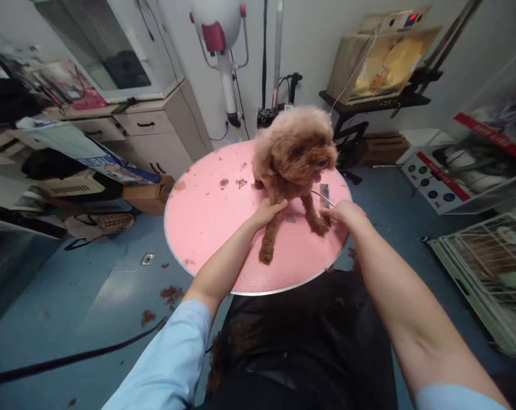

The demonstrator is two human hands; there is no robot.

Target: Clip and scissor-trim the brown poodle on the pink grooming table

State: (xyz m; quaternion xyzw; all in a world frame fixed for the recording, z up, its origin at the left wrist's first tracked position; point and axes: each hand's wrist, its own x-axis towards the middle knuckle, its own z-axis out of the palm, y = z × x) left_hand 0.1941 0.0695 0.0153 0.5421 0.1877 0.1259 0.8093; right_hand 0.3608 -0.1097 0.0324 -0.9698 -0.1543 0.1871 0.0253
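Note:
A curly brown dog [296, 148] stands on a round pink grooming table [207, 228], its head turned to the right. My left hand [270, 212] is closed around the upper part of one of its front legs. Beside the other front leg, my right hand [343, 213] grips curved scissors [323, 197]; the slim metal blade points toward the dog's chest, and the handles are hidden in my fingers. A flat comb [325, 193] is just behind the blade, by my right fingertips; whether I touch it I cannot tell. Tufts of cut hair [224, 183] are scattered over the tabletop.
Behind the table stands a white dryer [217, 28] on a post. A lit glass-fronted box [384, 65] sits on a stand at the back right. A wire cage [492, 267] is at the right, drawers [149, 125] at the left. Brown hair [171, 294] lies on the blue floor.

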